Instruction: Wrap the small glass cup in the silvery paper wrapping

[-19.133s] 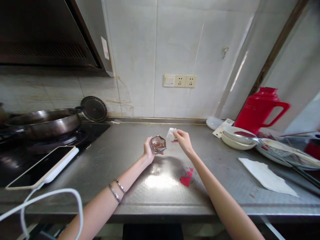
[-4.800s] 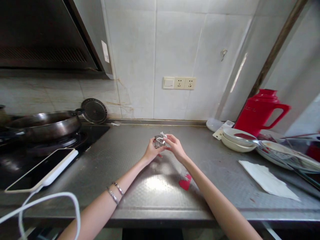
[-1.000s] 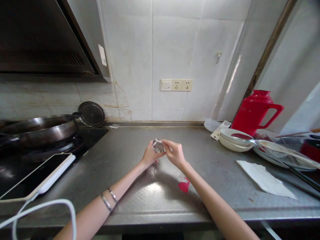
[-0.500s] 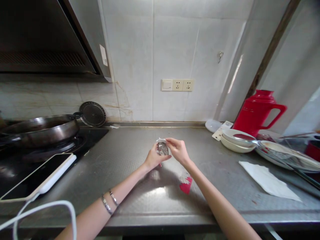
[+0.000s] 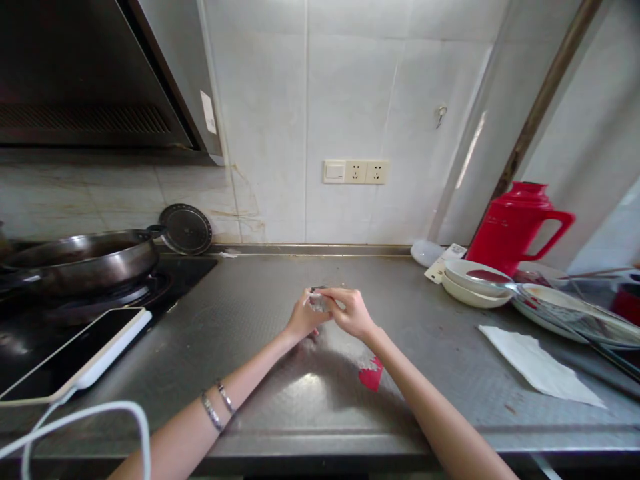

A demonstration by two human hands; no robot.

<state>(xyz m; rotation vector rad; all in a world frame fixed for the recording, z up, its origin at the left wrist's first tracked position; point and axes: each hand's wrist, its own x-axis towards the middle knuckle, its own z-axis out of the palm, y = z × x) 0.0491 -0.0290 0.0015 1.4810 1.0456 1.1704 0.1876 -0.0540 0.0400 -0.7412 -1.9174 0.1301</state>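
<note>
Above the middle of the metal counter (image 5: 240,347), my left hand (image 5: 303,319) is wrapped round a small, shiny, grey-and-whitish object (image 5: 319,304) that I cannot name for sure. My right hand (image 5: 351,312) presses thumb and fingers together at the object's near right side. Whatever lies between those fingertips is hidden. Fingers from both hands cover most of the object. On the counter below my right wrist lies a torn red scrap (image 5: 371,377) with a ragged silvery edge. A bit of red also shows beneath my left hand.
A steel pan (image 5: 85,260) sits on the black stove at left, with a phone (image 5: 75,353) and its white cable (image 5: 120,407) in front. At right stand a red thermos (image 5: 517,230), stacked white bowls (image 5: 475,291), plates (image 5: 545,320) and a white paper sheet (image 5: 540,367).
The object has tipped in my left hand, and its whitish part now faces nearer to me. My right fingers have moved slightly down and left across it.
</note>
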